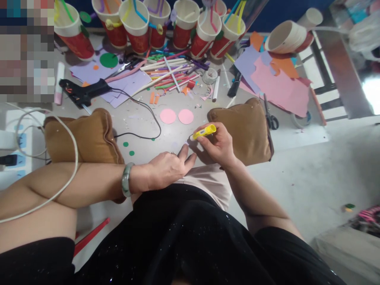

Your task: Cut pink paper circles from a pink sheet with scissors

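My right hand (219,145) is closed around a yellow glue stick (204,132), whose white tip points left and down at the tabletop. Close by on the left, my left hand (172,168) lies low at the table edge with its fingers stretched and slightly apart. Its fingertips touch down beside a small pale purple scrap (186,143), which they partly cover. A pale lavender circle (174,145) rests just left of the fingertips. Beyond both hands, two pink paper circles (168,116) lie side by side.
Brown cushions (78,136) flank the hands. A black glue gun (84,92) with a looping cord lies left. Farther back are straws (169,73), a tape roll (209,75) and red paper cups (135,31). Scissors (270,116) and pink paper sheets (279,85) are at right.
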{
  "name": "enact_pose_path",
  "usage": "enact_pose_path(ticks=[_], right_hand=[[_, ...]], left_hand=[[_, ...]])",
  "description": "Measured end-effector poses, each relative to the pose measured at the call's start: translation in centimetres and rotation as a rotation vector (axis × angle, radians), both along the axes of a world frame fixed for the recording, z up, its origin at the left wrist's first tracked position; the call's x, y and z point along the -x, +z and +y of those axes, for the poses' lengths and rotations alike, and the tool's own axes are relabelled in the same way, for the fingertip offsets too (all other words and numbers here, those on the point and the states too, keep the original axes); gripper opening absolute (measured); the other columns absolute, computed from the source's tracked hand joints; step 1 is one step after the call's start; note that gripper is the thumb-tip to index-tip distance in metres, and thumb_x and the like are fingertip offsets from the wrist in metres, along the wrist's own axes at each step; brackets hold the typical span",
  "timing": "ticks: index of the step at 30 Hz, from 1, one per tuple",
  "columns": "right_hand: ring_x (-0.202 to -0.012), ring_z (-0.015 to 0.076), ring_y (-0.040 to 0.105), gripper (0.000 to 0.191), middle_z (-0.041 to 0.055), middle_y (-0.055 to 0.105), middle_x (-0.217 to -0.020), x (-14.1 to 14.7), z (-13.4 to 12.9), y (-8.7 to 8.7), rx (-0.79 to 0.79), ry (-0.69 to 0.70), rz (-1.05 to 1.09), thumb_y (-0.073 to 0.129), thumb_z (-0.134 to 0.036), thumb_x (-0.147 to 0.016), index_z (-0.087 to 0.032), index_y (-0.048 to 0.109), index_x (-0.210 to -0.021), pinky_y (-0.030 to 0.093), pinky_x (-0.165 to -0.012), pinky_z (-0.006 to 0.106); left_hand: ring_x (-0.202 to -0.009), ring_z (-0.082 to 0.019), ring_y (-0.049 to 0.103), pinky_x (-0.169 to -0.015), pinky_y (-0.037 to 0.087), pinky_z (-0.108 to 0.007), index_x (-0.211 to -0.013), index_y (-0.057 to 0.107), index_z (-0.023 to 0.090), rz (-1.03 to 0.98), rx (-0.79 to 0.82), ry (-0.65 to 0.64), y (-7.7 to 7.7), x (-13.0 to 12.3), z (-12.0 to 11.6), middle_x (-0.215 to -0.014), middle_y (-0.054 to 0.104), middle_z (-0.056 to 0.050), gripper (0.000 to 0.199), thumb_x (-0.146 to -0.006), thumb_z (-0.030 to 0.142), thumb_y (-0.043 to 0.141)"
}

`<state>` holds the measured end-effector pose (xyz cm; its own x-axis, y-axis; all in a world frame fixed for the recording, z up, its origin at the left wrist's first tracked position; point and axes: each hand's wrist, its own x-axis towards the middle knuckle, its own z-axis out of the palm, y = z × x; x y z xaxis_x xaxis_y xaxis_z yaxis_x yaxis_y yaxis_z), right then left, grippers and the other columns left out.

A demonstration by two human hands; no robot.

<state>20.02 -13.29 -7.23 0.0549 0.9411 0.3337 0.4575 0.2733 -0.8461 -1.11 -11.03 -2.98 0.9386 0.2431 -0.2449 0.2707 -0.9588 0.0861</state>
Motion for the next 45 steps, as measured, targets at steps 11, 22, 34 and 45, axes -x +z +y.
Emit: enact_pose_path(ticks=[11, 22, 34, 45], right_hand=[[-0.087, 0.0227, 0.067, 0.020, 0.0067, 0.074, -0.098, -0.4, 0.2, -0.1, -0.238, 0.218, -0.475, 0.061, -0.028, -0.093, -0.024, 0.059, -0.113, 0.053, -0.079, 0.041], [-0.087, 0.0196, 0.070, 0.019, 0.0040, 0.076, -0.103, -0.2, 0.6, -1.1, -0.412, 0.147, -0.565, 0.058, -0.023, -0.095, -0.025, 0.057, -0.114, 0.048, -0.078, 0.039], [-0.085, 0.0209, 0.067, 0.020, 0.0053, 0.075, -0.101, 0.1, 0.2, -0.5, -0.266, 0.199, -0.488, 0.061, -0.027, -0.094, -0.024, 0.058, -0.113, 0.050, -0.078, 0.040], [-0.091, 0.0238, 0.069, 0.023, 0.0062, 0.072, -0.102, -0.4, -0.7, -0.7, -0.132, -0.083, -0.076, 0.061, -0.034, -0.095, -0.026, 0.051, -0.114, 0.055, -0.082, 0.044]], left_hand=[[-0.066, -0.027, 0.072, -0.046, 0.050, -0.034, -0.153, 0.031, 0.007, -0.021, 0.009, -0.015, -0.1, 0.1, 0.0, -0.146, 0.043, -0.039, 0.058, -0.098, 0.024, 0.034], [-0.067, -0.023, 0.073, -0.049, 0.049, -0.031, -0.155, 0.028, 0.011, 0.020, 0.141, 0.019, 0.5, 0.1, 0.3, -0.149, 0.041, -0.035, 0.069, -0.096, 0.042, 0.047], [-0.069, -0.025, 0.072, -0.050, 0.050, -0.033, -0.154, 0.029, 0.009, 0.014, 0.146, 0.015, 0.3, 0.0, 0.2, -0.150, 0.039, -0.037, 0.066, -0.096, 0.036, 0.046], [-0.072, -0.026, 0.073, -0.051, 0.049, -0.033, -0.153, 0.030, 0.013, 0.071, 0.129, 0.042, 0.4, -0.1, 0.2, -0.156, 0.029, -0.037, 0.062, -0.098, 0.037, 0.044]])
